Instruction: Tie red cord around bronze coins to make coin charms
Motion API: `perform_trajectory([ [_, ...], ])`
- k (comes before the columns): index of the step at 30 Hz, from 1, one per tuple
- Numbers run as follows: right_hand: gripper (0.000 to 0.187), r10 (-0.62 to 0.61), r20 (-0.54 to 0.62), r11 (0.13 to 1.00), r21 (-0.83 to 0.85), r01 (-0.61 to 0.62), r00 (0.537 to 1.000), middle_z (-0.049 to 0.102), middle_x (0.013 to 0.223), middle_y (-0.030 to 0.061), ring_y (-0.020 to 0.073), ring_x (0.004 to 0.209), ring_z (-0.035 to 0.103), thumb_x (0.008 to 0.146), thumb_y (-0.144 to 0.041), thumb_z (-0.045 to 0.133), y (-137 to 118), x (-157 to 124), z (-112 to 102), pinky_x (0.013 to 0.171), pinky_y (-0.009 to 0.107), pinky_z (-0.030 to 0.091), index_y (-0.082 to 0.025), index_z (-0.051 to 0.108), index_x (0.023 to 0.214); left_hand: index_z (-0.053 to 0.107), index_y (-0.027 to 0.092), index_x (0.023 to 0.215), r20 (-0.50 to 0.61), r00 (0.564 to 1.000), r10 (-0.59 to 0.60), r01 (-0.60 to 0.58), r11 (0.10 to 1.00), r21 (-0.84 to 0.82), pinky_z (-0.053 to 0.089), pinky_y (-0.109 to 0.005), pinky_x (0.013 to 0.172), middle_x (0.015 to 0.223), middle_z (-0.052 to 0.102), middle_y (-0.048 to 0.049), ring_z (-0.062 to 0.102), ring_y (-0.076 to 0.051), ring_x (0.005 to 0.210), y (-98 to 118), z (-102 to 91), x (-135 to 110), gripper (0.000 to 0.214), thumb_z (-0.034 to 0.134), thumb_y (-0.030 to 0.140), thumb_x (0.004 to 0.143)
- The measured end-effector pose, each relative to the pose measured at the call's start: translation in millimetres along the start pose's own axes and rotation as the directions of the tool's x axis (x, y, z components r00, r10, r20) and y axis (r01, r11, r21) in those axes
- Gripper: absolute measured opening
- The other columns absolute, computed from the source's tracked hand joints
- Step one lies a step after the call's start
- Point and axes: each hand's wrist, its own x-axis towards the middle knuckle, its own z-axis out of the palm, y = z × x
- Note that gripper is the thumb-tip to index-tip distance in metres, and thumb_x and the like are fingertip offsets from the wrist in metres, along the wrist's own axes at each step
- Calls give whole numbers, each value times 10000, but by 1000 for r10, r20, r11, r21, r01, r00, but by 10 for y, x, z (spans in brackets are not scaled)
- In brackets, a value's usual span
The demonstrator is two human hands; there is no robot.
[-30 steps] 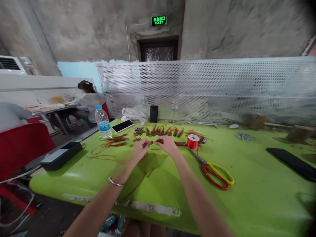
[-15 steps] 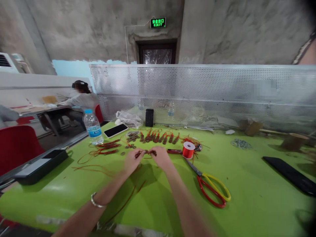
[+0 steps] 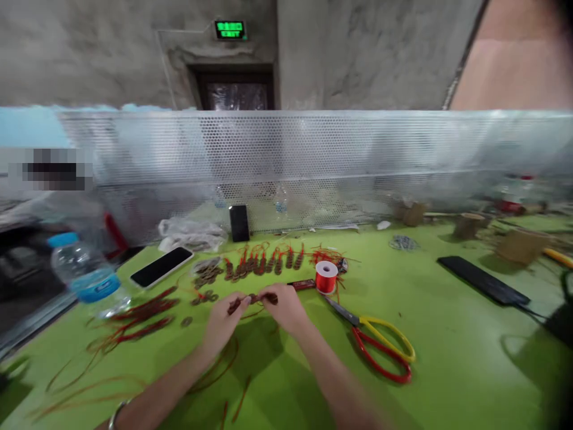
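My left hand (image 3: 222, 321) and my right hand (image 3: 285, 307) meet over the green table (image 3: 447, 346), both pinched on a short string of brown coins on red cord (image 3: 251, 299). Just beyond my fingers lies a row of finished coin strings with red cord (image 3: 263, 263) and a small heap of loose coins (image 3: 205, 276). A spool of red thread (image 3: 326, 276) stands to the right of my right hand. Scissors with red and yellow handles (image 3: 378, 343) lie further right. The picture is smeared by head motion.
Cut red cords (image 3: 138, 316) lie to the left, near a water bottle (image 3: 83, 276) and a phone (image 3: 162, 266). A second phone (image 3: 239, 223) leans on the perforated metal screen (image 3: 313, 161). A black flat device (image 3: 483, 280) and wooden stumps (image 3: 468, 226) are at the right.
The view has swung to the right and down. My hands have kept their hold on the coin string and come nearer to me; the person at the other table has left the frame.
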Motion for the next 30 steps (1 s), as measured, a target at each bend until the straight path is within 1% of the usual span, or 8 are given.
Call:
perform_trajectory([
  [5,283,17,-54,999,48,-15,998,740,777,26,137,689,665,686,-44,564,2,39,74,641,171,476,-191,756,832,622,220,591,60,998,-21,20,1000,17,443,-326,531,559,600,-34,550,-247,550,-123,-75,107,361,545,568,648],
  [8,298,43,-87,999,19,-42,995,738,789,42,147,705,662,668,-38,558,-4,49,114,672,186,476,-177,757,840,579,221,528,204,979,15,-6,999,-45,449,-319,508,532,585,-35,559,-246,535,-204,-74,205,376,538,574,650],
  [10,310,69,-119,998,19,-67,991,735,791,40,147,711,658,666,-31,546,3,33,119,679,191,476,-179,756,839,591,206,568,268,963,33,-10,996,-86,442,-304,503,542,575,-28,555,-232,543,-213,-41,260,384,537,568,684],
  [12,310,78,-131,996,42,-73,988,729,780,31,139,692,651,667,-30,541,19,9,109,657,188,478,-187,753,831,583,190,572,269,963,31,6,991,-134,426,-286,491,534,549,-18,534,-211,532,-201,-2,296,402,550,573,686],
  [16,236,81,-161,996,45,-75,984,710,757,37,143,668,635,702,-74,568,23,-38,79,628,210,488,-178,742,823,563,177,591,215,976,23,30,971,-237,402,-243,516,558,527,0,506,-173,557,-199,27,288,381,567,537,712],
  [22,190,69,-231,997,41,-61,971,692,785,33,136,710,629,743,-88,572,-31,-118,46,662,221,497,-192,715,811,565,169,644,211,976,-52,111,954,-277,302,-208,459,540,419,34,388,-119,494,-254,22,188,357,540,505,764],
  [25,186,88,-210,996,47,-80,974,681,767,26,126,694,619,733,-68,564,-16,-169,100,647,213,489,-187,693,797,559,170,635,250,966,-69,145,943,-299,300,-208,464,541,415,35,385,-119,502,-286,42,181,362,537,506,767],
  [30,171,181,-146,982,78,-171,972,676,756,17,124,688,615,720,-59,564,-35,-212,208,648,216,483,-176,662,797,571,172,642,285,955,-81,179,925,-334,357,-220,528,598,502,13,459,-144,578,-362,80,240,342,563,496,752],
])
